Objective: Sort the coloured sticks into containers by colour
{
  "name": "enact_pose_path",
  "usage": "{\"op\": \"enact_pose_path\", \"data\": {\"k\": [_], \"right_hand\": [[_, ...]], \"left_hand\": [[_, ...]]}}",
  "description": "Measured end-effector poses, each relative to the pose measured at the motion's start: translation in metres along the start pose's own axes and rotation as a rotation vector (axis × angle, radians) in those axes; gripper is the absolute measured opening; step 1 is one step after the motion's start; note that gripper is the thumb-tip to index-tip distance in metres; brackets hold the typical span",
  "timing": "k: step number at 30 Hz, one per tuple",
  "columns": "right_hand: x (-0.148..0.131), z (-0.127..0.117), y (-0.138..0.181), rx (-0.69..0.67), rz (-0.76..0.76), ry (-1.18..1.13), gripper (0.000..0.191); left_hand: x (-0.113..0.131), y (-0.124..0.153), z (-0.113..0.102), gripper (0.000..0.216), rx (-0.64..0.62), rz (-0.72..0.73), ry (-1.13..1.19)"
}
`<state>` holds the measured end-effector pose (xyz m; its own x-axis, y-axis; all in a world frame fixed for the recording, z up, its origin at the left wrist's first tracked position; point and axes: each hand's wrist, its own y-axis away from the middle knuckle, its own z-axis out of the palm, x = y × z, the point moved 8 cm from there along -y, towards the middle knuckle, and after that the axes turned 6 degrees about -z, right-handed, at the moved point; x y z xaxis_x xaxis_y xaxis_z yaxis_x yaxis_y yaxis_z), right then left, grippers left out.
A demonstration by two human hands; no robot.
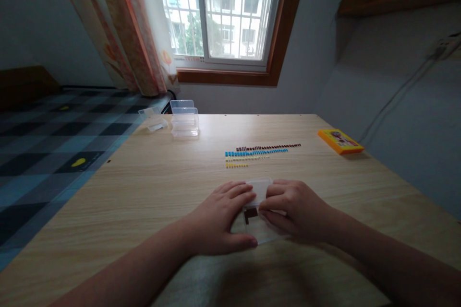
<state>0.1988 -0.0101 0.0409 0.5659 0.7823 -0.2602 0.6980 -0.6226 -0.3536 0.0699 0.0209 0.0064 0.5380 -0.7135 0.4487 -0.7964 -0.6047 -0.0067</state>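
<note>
A small clear plastic box [260, 188] lies on the wooden table [144, 187] between my two hands. My left hand [219, 218] rests on its left side, fingers curled over the lid and thumb along the near edge. My right hand [297, 208] grips its right side, fingers bent onto the lid. A few dark brown pieces [250, 214] show through the box between my thumbs. Beyond the box lie rows of tiny pieces: a brown row [268, 147], a blue row [256, 152], a pale row [247, 159] and a short yellow row [236, 165].
Stacked clear plastic boxes [184, 118] and a loose clear lid [154, 119] sit at the table's far left corner. A yellow flat box [340, 141] lies at the far right. A bed with a checked cover [50, 148] adjoins the table's left edge. A window is behind.
</note>
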Motion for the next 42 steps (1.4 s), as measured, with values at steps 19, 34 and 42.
{"op": "enact_pose_path", "data": {"k": [19,34,42], "right_hand": [[0.148,0.002,-0.136,-0.158,0.43,0.204,0.013],[0.164,0.028,-0.15,-0.355,0.539,0.281,0.028],[0.159,0.024,-0.147,-0.347,0.591,0.329,0.029]], "left_hand": [[0.001,0.002,-0.002,0.09,0.014,-0.005,0.056],[0.0,0.004,0.0,0.09,0.044,0.019,0.07],[0.001,0.002,-0.001,0.089,0.049,0.022,0.079]]}}
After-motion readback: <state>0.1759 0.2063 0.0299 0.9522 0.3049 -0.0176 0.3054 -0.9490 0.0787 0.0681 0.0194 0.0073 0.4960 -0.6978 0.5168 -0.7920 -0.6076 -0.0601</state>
